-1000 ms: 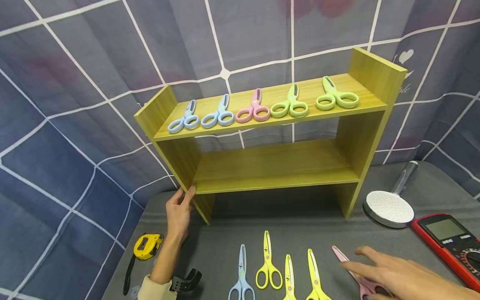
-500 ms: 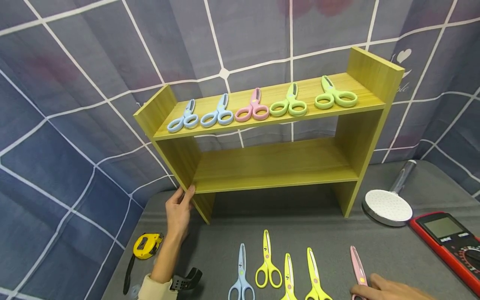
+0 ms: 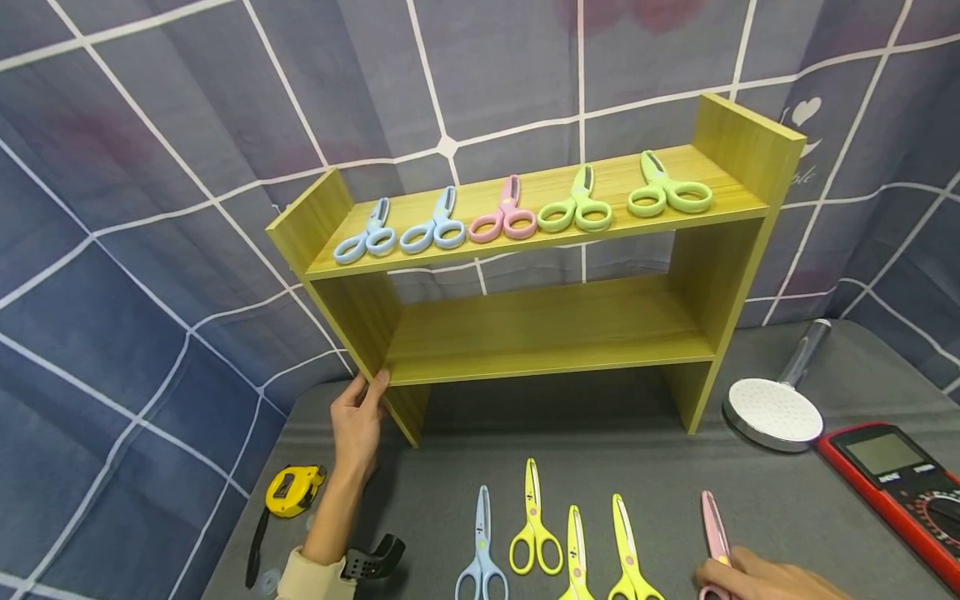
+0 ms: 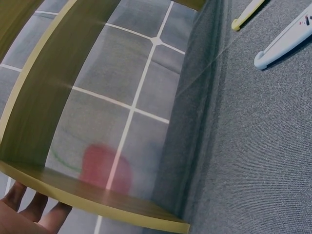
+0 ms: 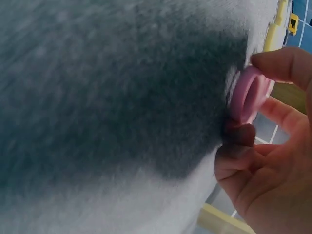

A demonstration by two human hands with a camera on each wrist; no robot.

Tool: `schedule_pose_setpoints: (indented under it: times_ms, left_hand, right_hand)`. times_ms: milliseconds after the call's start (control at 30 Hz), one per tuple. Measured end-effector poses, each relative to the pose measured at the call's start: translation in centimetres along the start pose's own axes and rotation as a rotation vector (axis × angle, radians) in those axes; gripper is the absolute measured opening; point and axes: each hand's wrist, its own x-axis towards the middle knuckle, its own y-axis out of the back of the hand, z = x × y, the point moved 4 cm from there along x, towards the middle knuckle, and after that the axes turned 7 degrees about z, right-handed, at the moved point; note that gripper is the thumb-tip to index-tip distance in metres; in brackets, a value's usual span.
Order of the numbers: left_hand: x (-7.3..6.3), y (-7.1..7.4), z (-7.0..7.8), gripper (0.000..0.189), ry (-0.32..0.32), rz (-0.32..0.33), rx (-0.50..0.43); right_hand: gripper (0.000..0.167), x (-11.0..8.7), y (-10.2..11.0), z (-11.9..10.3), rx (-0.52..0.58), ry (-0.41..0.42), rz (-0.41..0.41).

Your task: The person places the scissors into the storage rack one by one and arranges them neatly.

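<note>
My left hand (image 3: 357, 429) grips the left side panel of a wooden shelf (image 3: 525, 367) at the lower board, thumb on the front edge. In the left wrist view its fingers (image 4: 36, 207) lie against the panel's outer face. At the bottom right of the head view, my right hand (image 3: 757, 577) pinches pink scissors (image 3: 715, 525) by the handles, blades pointing away. The right wrist view has thumb and fingers on a pink handle loop (image 5: 246, 92) close to the grey cloth. Beside them lie blue scissors (image 3: 482, 542) and yellow scissors (image 3: 534, 533), (image 3: 576, 550), (image 3: 626, 546).
On the upper board lie blue scissors (image 3: 433, 227), pink scissors (image 3: 504, 218) and green scissors (image 3: 576, 208), among several pairs. A yellow tape measure (image 3: 294, 490) is left of my left forearm. A shower head (image 3: 776, 412) and a red multimeter (image 3: 896, 483) stand at the right.
My right hand has come down onto the pink scissors' handles and taken hold. The scissors have turned from slanted to nearly straight, tip shifting right. My left hand stays on the shelf.
</note>
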Motion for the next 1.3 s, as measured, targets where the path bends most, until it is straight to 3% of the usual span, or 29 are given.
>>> schedule_pose_setpoints:
  times_ms: [67, 200, 300, 400, 467, 633, 933, 1133, 1300]
  left_hand:
    - [0.0, 0.0, 0.0, 0.036, -0.007, 0.008, 0.008]
    - [0.0, 0.0, 0.0, 0.035, -0.021, 0.017, 0.016]
    - [0.0, -0.1, 0.0, 0.034, -0.035, 0.032, 0.01]
    - [0.1, -0.1, 0.0, 0.031, -0.047, 0.048, 0.016]
    - [0.1, -0.1, 0.0, 0.03, -0.047, 0.052, 0.03]
    - [0.2, 0.1, -0.1, 0.029, -0.044, 0.052, 0.078]
    - [0.1, 0.1, 0.1, 0.026, -0.078, 0.07, 0.08]
    - [0.1, 0.1, 0.1, 0.026, -0.095, 0.075, 0.085]
    - [0.1, 0.0, 0.1, 0.026, -0.084, 0.071, 0.069]
  right_hand:
    - [0.029, 0.2, 0.0, -0.4, 0.017, 0.011, 0.02]
    - [0.04, 1.0, 1.0, -2.5, 0.033, 0.11, 0.136]
    - [0.045, 2.0, 2.4, -5.4, 0.021, 0.252, 0.272]
    - [0.052, 3.4, 4.0, -8.7, 0.027, 0.343, 0.334]
    - [0.06, 4.4, 5.0, -10.7, 0.022, 0.447, 0.424]
    - [0.054, 7.5, 7.3, -15.2, -0.01, 0.609, 0.568]
    - [0.041, 13.7, 9.6, -21.1, -0.062, 0.621, 0.6]
    - [0.038, 17.4, 9.5, -22.8, -0.066, 0.568, 0.542]
    - [0.037, 19.1, 9.4, -23.5, -0.078, 0.522, 0.494]
